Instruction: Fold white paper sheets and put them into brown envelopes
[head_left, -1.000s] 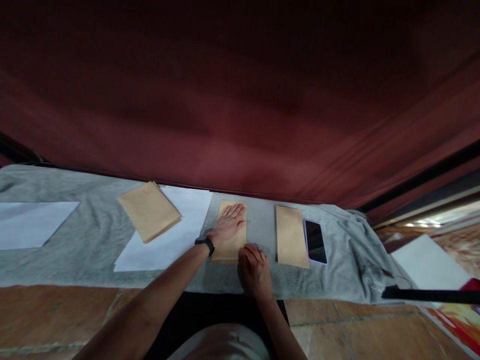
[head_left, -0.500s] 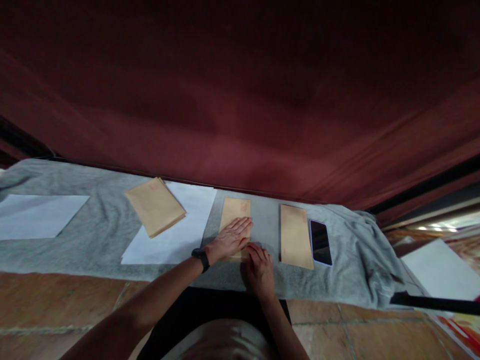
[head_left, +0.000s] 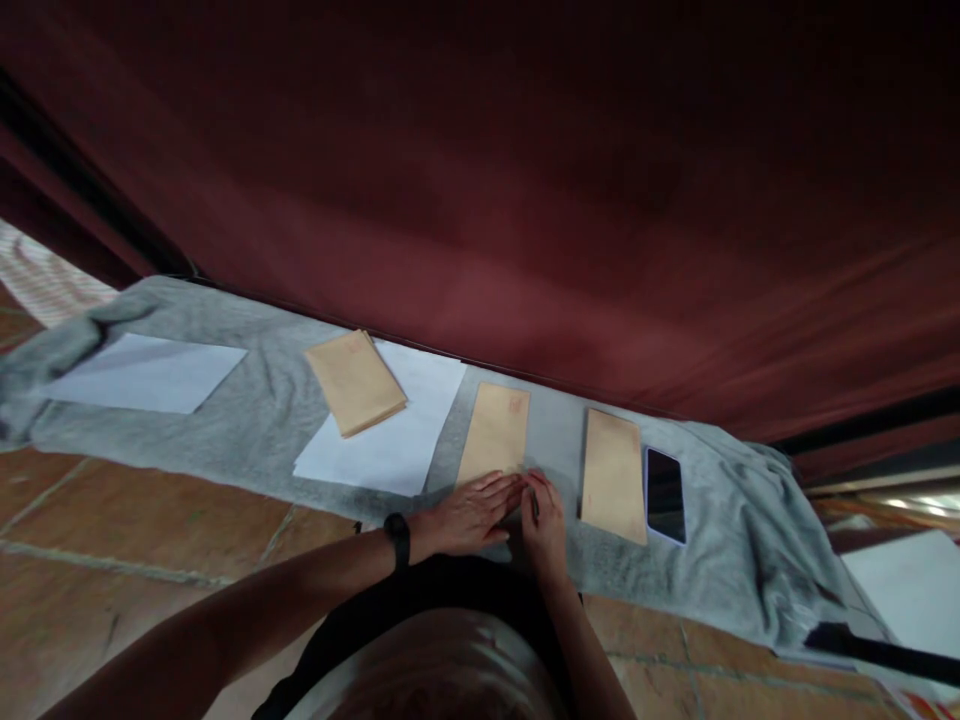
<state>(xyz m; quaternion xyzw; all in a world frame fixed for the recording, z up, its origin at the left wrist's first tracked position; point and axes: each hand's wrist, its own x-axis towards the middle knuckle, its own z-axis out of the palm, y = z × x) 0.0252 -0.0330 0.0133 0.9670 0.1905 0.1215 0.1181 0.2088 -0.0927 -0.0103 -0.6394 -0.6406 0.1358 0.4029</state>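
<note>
A brown paper envelope with small red print lies in front of me, its near end hidden under my hands. My left hand, with a dark band at the wrist, rests flat across that near end, fingers stretched to the right. Against its fingertips, my right hand is closed at the envelope's near right corner, thumb and fingers pinched there. To the right lies another brown envelope. On the left, a stack of brown envelopes sits askew on white paper sheets.
A phone lies right of the second envelope. More white paper is at the far left of the grey cloth. A dark red curtain-like sheet rises behind. White sheets appear at the far right, above the tiled floor.
My left hand has slid down the envelope toward me, uncovering its middle. My right hand stays at the near right corner, its fingers now meeting the left fingertips. The camera view has tilted.
</note>
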